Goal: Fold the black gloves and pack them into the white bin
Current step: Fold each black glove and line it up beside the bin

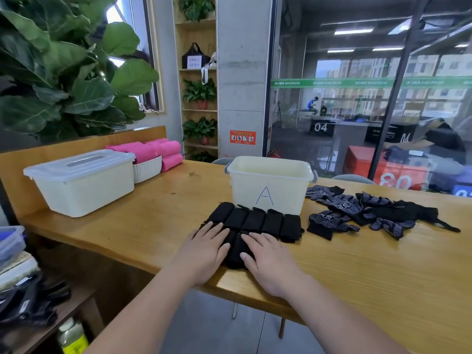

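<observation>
A white bin (269,186) marked with a blue "A" stands open on the wooden table. In front of it lies a row of several folded black gloves (255,221). Nearer to me lies another black glove (236,251), and both hands rest flat on it. My left hand (204,251) covers its left side with straight fingers. My right hand (268,259) lies on its right side, fingers spread. A loose pile of unfolded black gloves with white dots (367,213) sits to the right of the bin.
A lidded white bin (81,182) stands at the table's left, with a white basket (146,168) of pink rolled cloths behind it. The table's front edge (255,290) runs under my wrists. A large plant fills the left background.
</observation>
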